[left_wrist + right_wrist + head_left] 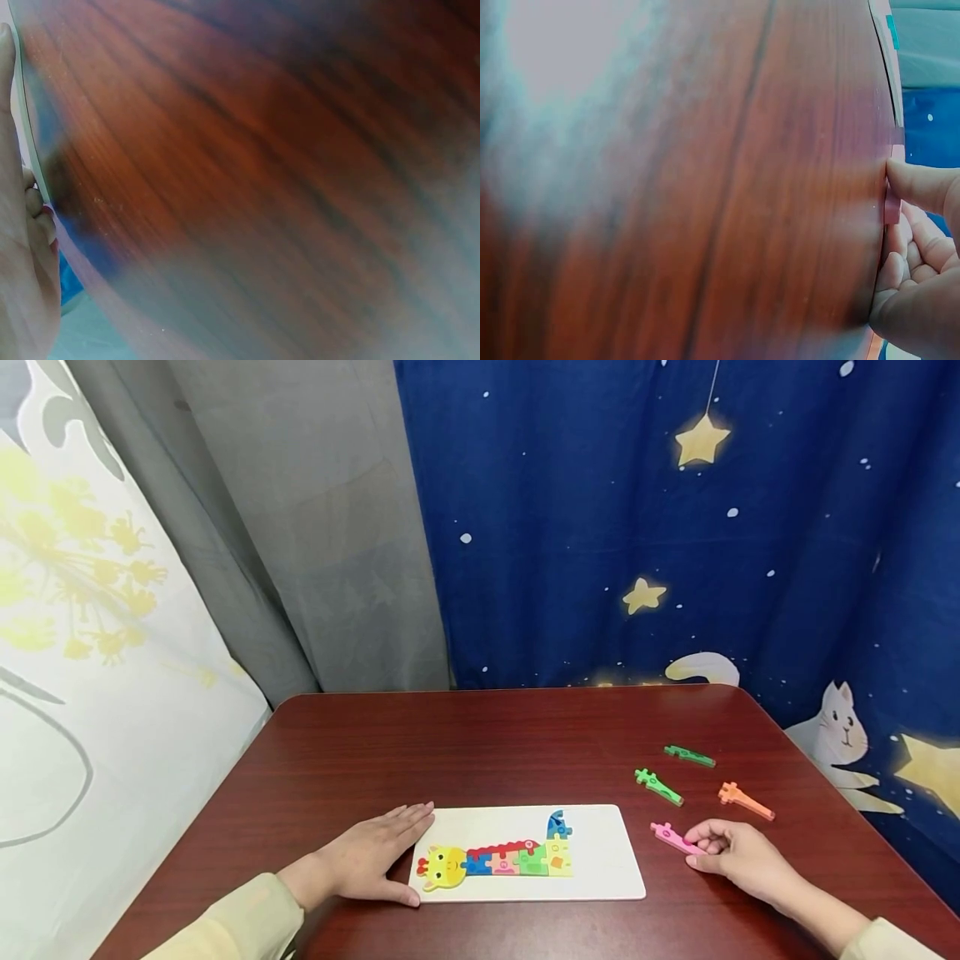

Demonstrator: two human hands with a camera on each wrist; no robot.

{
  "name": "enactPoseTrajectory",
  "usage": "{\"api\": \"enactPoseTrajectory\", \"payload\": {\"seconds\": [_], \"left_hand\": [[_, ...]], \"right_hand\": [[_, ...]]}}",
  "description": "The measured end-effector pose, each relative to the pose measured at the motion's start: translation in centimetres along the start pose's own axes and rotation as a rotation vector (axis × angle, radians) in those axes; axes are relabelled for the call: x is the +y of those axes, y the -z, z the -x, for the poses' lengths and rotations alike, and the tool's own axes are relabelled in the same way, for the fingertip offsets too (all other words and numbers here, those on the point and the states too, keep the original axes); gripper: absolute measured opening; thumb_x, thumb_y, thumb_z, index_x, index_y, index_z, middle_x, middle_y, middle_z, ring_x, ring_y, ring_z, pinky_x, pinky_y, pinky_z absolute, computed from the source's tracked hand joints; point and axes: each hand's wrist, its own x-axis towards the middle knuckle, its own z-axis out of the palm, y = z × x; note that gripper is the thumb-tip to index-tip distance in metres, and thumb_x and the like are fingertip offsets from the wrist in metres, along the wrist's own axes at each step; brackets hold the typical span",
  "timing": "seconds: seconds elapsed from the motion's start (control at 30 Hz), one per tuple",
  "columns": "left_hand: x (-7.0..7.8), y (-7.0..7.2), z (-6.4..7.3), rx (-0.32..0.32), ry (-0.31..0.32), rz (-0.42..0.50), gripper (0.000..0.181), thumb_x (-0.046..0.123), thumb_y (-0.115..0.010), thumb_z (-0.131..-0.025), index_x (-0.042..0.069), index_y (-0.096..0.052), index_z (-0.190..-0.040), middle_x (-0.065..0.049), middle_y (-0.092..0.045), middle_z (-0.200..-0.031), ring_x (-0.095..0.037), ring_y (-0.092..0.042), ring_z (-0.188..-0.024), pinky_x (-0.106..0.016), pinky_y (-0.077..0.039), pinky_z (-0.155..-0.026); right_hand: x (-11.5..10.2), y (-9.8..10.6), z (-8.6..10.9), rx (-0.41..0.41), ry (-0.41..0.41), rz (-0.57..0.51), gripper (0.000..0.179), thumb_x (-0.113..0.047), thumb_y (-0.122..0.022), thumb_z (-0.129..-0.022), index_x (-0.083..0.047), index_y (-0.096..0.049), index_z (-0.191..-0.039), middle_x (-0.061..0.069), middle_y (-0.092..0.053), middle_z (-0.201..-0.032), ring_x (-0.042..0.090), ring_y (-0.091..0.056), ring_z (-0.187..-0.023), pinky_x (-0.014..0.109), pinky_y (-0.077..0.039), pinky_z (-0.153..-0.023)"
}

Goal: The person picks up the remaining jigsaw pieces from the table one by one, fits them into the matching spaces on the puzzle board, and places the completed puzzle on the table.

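Note:
A white puzzle board [607, 852] lies on the table with a partly filled giraffe picture: a yellow head piece [446, 867], a red mane strip [498, 849], several coloured body pieces and a blue piece [557, 824] at the upper right. My left hand [375, 853] rests flat at the board's left edge, fingers straight and thumb near its lower corner. To the right of the board, my right hand [746, 857] pinches the end of a pink puzzle piece [672, 837] between thumb and fingers. In the right wrist view the pink piece [892, 204] is mostly edge-on beside the thumb.
Beyond the right hand lie a dark green piece [690, 756], a light green piece [658, 787] and an orange piece [746, 800]. The dark red wooden table [450, 752] ends at grey and blue starry curtains [562, 527] behind.

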Motion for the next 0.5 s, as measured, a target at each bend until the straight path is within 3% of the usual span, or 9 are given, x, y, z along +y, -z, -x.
{"api": "enactPoseTrajectory", "payload": {"seconds": [0.5], "left_hand": [[0.05,0.05,-0.08,-0.011,0.012,0.008,0.108,0.083,-0.040,-0.080,0.006,-0.025,-0.154,-0.008,-0.022,-0.159,-0.022,-0.024,-0.144,-0.041,-0.029,-0.112]], "right_hand": [[-0.16,-0.26,-0.07,0.029,-0.007,0.011,0.021,-0.013,-0.081,-0.076,-0.006,-0.070,-0.092,0.001,-0.059,-0.075,0.008,-0.052,-0.067,0.023,-0.043,-0.060]]}}
